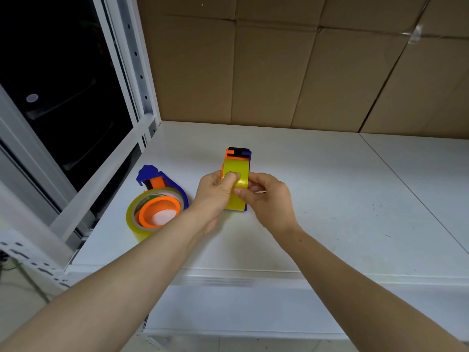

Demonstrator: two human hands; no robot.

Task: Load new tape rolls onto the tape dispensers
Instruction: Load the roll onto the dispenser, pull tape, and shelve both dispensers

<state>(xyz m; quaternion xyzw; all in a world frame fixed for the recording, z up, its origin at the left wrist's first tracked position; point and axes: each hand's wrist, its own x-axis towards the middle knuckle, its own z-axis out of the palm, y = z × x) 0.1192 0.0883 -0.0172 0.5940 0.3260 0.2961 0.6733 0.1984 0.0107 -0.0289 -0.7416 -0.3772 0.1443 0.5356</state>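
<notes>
Left hand: grip closed round the left side of the upright tape dispenser, thumb bent and pressed on the outer face of the yellow tape roll; the other fingers are hidden behind the body. Right hand: grip narrow, with the fingertips and thumb pinching the roll at its right edge and the remaining fingers curled in loosely. The roll sits in the dispenser, glossy yellow, between an orange side plate and a blue one, with a black and orange head at the far end. The dispenser stands at mid shelf, its base touching the white surface. Just left of the hands and apart from them, a second dispenser, blue, lies on its side with a second tape roll round its orange hub. Cardboard sheets back the shelf; a white rack upright stands at left.
</notes>
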